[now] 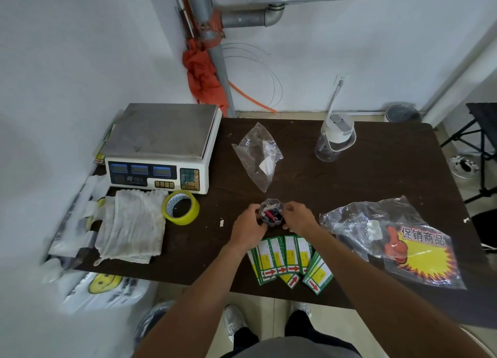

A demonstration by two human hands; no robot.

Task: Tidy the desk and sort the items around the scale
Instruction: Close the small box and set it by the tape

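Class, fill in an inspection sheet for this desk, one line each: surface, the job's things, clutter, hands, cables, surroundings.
Surface: dark brown table, with a white scrap near the middle.
Job's things: scale at back left; small clear pot of bits at centre; green price tags fanned at the front edge.
Clutter: yellow tape roll and white cloth in front of the scale; clear bag; promo-sign bag at right; water bottle at back.
Hands: left hand and right hand both grip the pot.
Cables: thin wire loops and white cable on the wall.
Surroundings: grey pipe with orange cloth; smiley carrier bags at lower left.
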